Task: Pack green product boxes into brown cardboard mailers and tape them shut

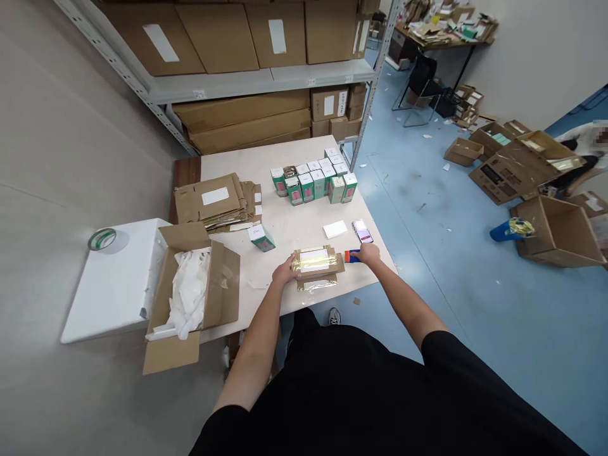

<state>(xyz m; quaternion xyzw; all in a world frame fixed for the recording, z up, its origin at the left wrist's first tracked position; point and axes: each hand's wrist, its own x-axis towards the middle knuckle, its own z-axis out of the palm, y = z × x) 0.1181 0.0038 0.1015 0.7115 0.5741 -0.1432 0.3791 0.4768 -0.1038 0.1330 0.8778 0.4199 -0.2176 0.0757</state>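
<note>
My left hand point(284, 271) grips the left end of a small cardboard box point(315, 268), fingers on its side. Shiny tape and a white label cover its top; one open flap hangs toward the table's front edge. At the table's right side my right hand point(368, 254) is closed around a blue-and-orange hand tool point(352, 256), whose exact kind is hard to make out. The tool lies just right of the box. Behind that hand is a phone point(365, 236); a white pad point(335, 229) rests behind the box. One green-and-white carton point(261, 238) stands near my left hand.
Several green-and-white cartons point(317, 183) stand at the table's back right. Flattened cardboard point(213, 197) is stacked at the left. An open carton point(223, 285) holds white packing material, with a tape roll point(102, 239) beyond it. Shelving point(266, 77) stands behind; another person point(586, 142) is far right.
</note>
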